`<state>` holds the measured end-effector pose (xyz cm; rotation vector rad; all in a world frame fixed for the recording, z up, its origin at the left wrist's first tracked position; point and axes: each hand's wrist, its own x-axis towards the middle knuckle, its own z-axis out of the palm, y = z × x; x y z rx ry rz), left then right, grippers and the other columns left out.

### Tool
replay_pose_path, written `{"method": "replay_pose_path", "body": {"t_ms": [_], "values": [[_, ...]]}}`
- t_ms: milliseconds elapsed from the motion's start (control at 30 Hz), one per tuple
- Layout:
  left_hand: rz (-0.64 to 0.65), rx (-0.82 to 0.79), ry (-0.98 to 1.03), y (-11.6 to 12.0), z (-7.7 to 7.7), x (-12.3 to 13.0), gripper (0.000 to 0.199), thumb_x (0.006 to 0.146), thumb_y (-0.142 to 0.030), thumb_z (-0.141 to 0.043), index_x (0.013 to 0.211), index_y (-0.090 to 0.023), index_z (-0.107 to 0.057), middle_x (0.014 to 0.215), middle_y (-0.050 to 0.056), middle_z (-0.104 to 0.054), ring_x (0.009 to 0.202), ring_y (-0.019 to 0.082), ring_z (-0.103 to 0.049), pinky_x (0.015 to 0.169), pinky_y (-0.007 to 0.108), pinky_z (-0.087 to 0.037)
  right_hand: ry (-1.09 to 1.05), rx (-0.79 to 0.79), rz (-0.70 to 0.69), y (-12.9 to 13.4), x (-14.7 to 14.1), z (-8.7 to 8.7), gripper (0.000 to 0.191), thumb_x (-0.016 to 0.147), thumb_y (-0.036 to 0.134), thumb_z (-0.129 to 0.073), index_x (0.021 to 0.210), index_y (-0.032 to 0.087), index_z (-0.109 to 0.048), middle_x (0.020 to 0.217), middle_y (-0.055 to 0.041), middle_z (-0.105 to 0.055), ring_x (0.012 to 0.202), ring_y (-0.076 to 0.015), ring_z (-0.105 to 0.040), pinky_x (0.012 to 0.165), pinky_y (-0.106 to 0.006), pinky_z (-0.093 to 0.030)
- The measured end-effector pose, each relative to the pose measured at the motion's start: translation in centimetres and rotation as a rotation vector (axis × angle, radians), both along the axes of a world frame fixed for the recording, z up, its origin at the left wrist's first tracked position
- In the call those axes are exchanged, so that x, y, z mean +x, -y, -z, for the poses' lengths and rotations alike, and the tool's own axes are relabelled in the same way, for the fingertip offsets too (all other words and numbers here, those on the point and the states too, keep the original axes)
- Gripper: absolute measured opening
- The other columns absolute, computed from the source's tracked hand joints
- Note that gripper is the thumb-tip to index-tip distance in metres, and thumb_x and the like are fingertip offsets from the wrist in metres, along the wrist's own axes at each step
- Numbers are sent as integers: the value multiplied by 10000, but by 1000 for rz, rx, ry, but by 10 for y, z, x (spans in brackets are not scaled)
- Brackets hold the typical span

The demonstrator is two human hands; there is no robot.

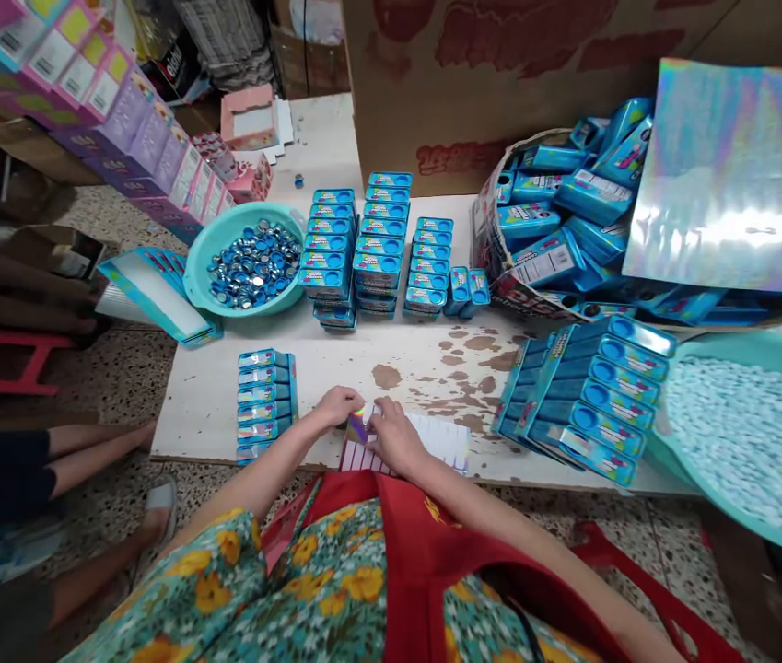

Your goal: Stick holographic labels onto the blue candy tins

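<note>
A white sheet of labels with a printed grid lies at the table's front edge, close to my body. My left hand pinches the lifted corner of a shiny purple, rainbow-tinted label sheet. Just to the right, my right hand has its fingers closed on the same sheet, its palm over the white grid. Whether the shiny piece is separate from the grid cannot be made out. Left of my hands stands a row of blue tins; a larger stack of blue tins is at the right.
Further back are stacked blue tins, a turquoise basin of metal caps, and a carton full of tins under a shiny sheet. A basin of pale blue pieces sits right. Another person's legs are at left.
</note>
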<state>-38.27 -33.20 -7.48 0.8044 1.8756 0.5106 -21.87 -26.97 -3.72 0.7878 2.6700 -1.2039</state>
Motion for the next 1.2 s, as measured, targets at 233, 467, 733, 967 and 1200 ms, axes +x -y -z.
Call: {"method": "replay_pose_path", "body": {"t_ms": [233,467,733,967,1200], "values": [[-30,139,-49,-15,-30,4,347,795,-357,-452,958,-127,-654,965,72,-657,907,182,-556,777,257,-434,-220,-458,436,-19,4,-11,73,761,170,-568,708,191,-521,659,19,-605,635,-136,-562,612,-242,-420],[316,159,460,-61,-110,58,340,812,-468,-484,794,-161,-632,652,17,-596,645,141,-533,652,247,-430,-435,-374,785,-39,64,-74,101,793,261,-580,735,190,-537,674,30,-570,637,-124,-532,609,-241,-415],[617,429,351,-161,-157,146,246,849,-368,-417,994,-204,-531,683,-20,-518,617,118,-454,580,216,-363,-408,430,1269,-64,149,-115,111,811,316,-591,792,210,-618,1022,-63,-492,1029,-212,-479,923,-374,-373],[642,530,220,-207,-122,191,122,850,-264,-371,912,-187,-442,715,-26,-474,666,120,-452,628,228,-365,-378,374,1452,-114,180,-84,121,761,292,-597,718,180,-577,979,-70,-444,996,-217,-462,929,-387,-363],[494,422,-78,-176,-68,208,185,856,-324,-383,979,-199,-442,693,-23,-517,609,136,-467,580,240,-325,-440,280,1513,-117,187,-60,221,734,328,-595,894,195,-521,924,-38,-486,855,-183,-483,805,-328,-419]]}}
